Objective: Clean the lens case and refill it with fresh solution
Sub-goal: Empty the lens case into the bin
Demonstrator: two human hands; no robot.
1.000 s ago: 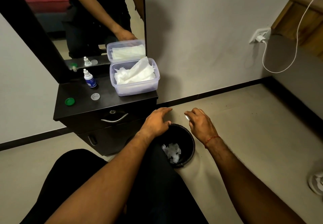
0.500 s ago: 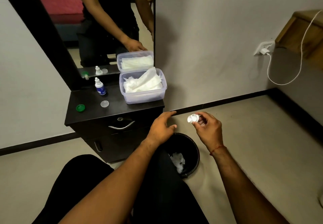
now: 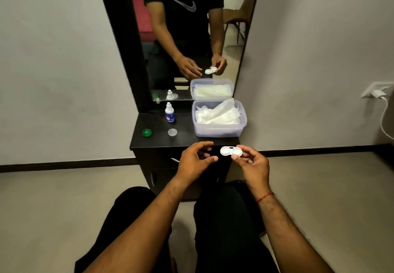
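My right hand (image 3: 250, 165) pinches the right end of a white two-well lens case (image 3: 231, 151) held level in front of the black dresser (image 3: 185, 140). Just left of the case hovers my left hand (image 3: 195, 163), its fingers loosely curled and holding nothing. On the dresser top stand a small solution bottle (image 3: 170, 112) with a blue label, a green cap (image 3: 147, 132) and a clear cap (image 3: 172, 132).
A clear plastic tub (image 3: 218, 129) of white tissues sits on the dresser's right side, below a tall mirror (image 3: 187, 38). A wall socket with a white charger (image 3: 376, 92) is at the right. My dark trouser legs fill the lower middle.
I have straightened up from the black bin, which has left the view. Both hands rose to dresser height, and the lens case now shows flat in my right hand.
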